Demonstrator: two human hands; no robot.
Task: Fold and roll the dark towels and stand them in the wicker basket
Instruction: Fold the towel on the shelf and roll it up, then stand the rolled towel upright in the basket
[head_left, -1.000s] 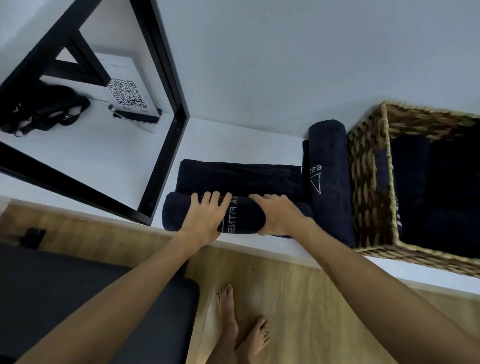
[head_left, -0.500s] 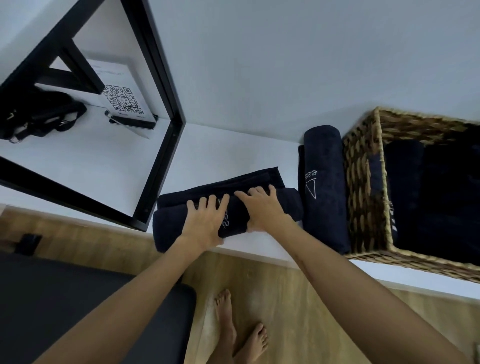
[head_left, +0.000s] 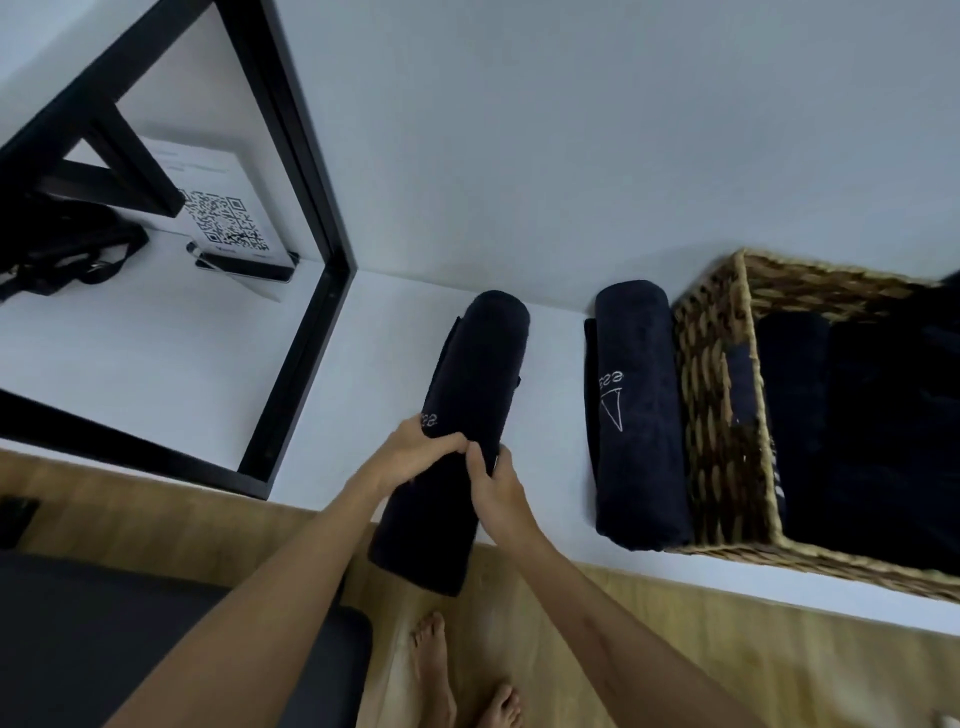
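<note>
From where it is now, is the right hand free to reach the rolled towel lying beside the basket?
Probably not yet. The right hand grips the rolled towel together with the left hand. The path itself looks open: bare white shelf lies between it and the second rolled towel, which rests against the wicker basket.

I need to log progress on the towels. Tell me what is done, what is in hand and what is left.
Done: dark rolls already stand in the wicker basket, and a second rolled towel lies on the white shelf against the basket's outside. In hand: the left hand and right hand grip a rolled towel, its near end past the shelf edge. Left: stand both rolls in the basket.
</note>
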